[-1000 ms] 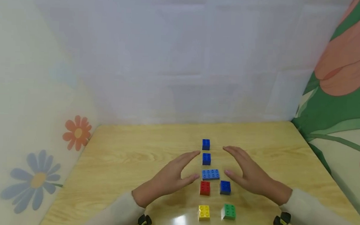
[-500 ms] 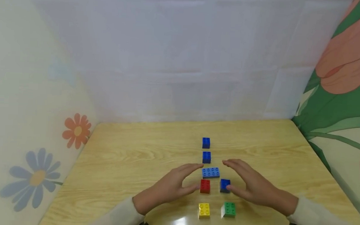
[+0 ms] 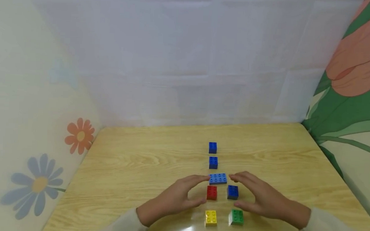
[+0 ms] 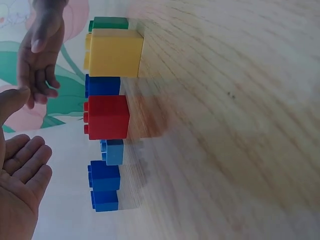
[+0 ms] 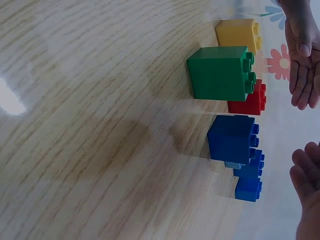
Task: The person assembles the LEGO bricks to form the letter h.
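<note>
My left hand hovers left of the bricks in the head view, thumb and fingers apart, nearest a red brick. Opposite it, my right hand is held beside a dark blue brick, also with thumb and fingers spread and nothing between them. Between the fingertips lies a longer light blue brick. A yellow brick and a green brick sit closer to me. Both wrist views show the hands above the tabletop, palms facing each other across the bricks.
Two more dark blue bricks, a nearer one and a farther one, stand in line toward the back of the wooden table. A white sheet hangs behind the table, and a flowered wall borders its left side.
Both hands have come back toward me, from beside the two rear dark blue bricks to beside the light blue, red and nearer dark blue bricks. The bricks keep their layout.
</note>
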Tool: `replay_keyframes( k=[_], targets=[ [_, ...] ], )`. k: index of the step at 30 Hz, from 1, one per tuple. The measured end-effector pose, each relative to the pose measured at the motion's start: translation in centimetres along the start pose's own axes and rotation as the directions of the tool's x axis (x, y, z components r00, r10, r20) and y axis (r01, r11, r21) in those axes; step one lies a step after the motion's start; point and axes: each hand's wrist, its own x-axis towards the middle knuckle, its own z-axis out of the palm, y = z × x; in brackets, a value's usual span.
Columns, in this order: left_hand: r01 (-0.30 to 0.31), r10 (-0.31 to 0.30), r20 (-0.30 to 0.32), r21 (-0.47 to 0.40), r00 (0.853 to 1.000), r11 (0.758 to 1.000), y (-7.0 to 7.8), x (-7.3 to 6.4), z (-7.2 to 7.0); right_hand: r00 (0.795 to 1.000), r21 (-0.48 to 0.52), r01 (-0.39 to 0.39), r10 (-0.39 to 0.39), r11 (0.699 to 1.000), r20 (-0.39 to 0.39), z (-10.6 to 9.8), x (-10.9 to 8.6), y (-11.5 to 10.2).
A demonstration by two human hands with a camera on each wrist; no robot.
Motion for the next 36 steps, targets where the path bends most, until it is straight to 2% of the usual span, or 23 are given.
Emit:
replay_keyframes(
  k=[7,15,19,24,32,36],
  targets=[
    [-0.018,0.018,-0.01,-0.027,1.0,0.999,0.0,-0.3,0.8,0.998,0.041,-0.03,0.028,0.999,0.055,0.3,-0.7,-0.1],
    [-0.05,0.051,0.028,-0.041,0.998,0.998,0.1,-0.7,1.7,0.995,0.075,-0.012,0.004,0.997,0.103,0.8,-1.5,-0.2],
    [-0.056,0.058,0.038,-0.035,0.998,0.998,0.1,-0.8,2.2,0.988,0.074,-0.062,0.051,0.995,0.148,0.9,-1.8,-0.2],
    [-0.045,0.046,0.069,-0.023,0.997,0.999,0.1,-1.0,2.5,0.969,0.043,-0.151,0.14,0.988,0.206,0.9,-2.0,-0.4],
    [0.002,0.005,0.132,-0.053,0.991,0.999,0.0,-1.3,2.7,0.952,0.036,-0.206,0.192,0.978,0.237,1.4,-2.3,-0.1],
    [0.007,0.002,0.155,-0.06,0.988,0.998,-0.1,-1.2,2.8,0.945,0.031,-0.218,0.203,0.975,0.258,1.7,-2.5,0.0]
  ],
)
